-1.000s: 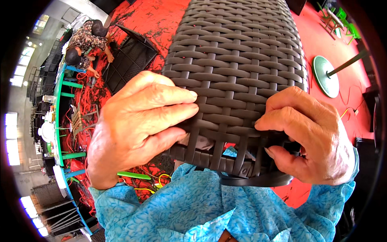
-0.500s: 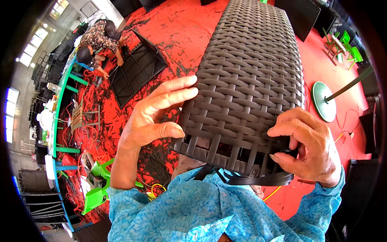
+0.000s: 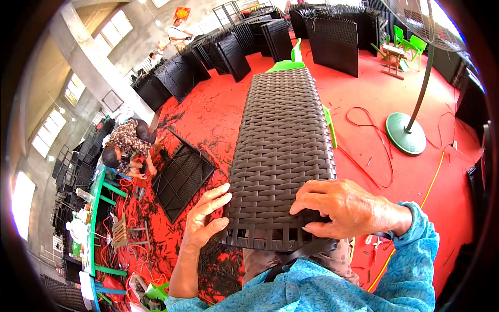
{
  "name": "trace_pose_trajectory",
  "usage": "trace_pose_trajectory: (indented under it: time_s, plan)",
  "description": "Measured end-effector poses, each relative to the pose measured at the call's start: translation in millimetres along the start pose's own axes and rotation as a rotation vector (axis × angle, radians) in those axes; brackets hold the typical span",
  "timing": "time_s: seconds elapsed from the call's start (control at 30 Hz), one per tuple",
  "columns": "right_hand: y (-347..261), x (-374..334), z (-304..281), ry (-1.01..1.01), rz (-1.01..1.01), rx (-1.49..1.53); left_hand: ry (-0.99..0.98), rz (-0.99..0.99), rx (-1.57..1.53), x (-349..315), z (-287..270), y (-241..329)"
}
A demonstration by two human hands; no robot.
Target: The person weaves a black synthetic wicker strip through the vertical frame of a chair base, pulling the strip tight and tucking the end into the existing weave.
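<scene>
A long dark brown woven rattan piece (image 3: 283, 140) stretches away from my lap, its far end by a green plastic chair (image 3: 286, 65). Near me the weave ends in bare upright strands with gaps. My left hand (image 3: 205, 218) lies along its left edge, fingers apart, fingertips touching the side. At the right near corner, my right hand (image 3: 348, 208) is bent, thumb and forefinger pinched at the last woven rows. A loose flat rattan strip (image 3: 312, 248) curves out below that hand. The exact grip between the fingertips is partly hidden.
Left, a person (image 3: 130, 143) crouches over a dark panel (image 3: 182, 179) amid scattered offcuts. A green-framed table (image 3: 96, 223) holds a small fan. A standing fan's round base (image 3: 405, 134) is at right. Scissors (image 3: 375, 244) lie on the red floor near a yellow cord. Dark panels (image 3: 332, 44) line the back.
The view has tilted up, showing more of the room and the woven piece's far end. My right hand has turned more palm-down over the near corner; my left stays at the left edge.
</scene>
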State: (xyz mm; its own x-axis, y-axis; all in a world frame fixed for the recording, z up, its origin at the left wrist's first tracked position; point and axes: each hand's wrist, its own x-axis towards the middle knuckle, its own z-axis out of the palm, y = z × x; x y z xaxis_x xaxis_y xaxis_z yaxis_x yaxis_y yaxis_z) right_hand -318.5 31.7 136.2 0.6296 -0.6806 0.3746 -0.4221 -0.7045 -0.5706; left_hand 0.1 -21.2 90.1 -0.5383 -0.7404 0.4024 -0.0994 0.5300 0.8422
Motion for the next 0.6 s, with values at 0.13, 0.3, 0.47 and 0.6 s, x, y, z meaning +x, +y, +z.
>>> trace_pose_trajectory:
  time_s: [0.13, 0.3, 0.47, 0.6]
  plan:
    - [0.9, -0.9, 2.8, 0.042, 0.006, -0.013, 0.065, 0.066, 0.099, 11.5, 6.9, 1.5]
    - [23.0, 5.2, 2.6, 0.342, -0.206, -0.194, -0.004, -0.021, 0.289, 52.4, 21.2, 16.3]
    - [63.5, 22.4, 21.6, 0.458, -0.15, -0.181, -0.053, -0.089, 0.393, 56.9, 29.0, 28.3]
    - [64.4, 13.3, 17.4, 0.447, -0.175, -0.084, -0.076, -0.119, 0.382, 59.7, 31.5, 31.0]
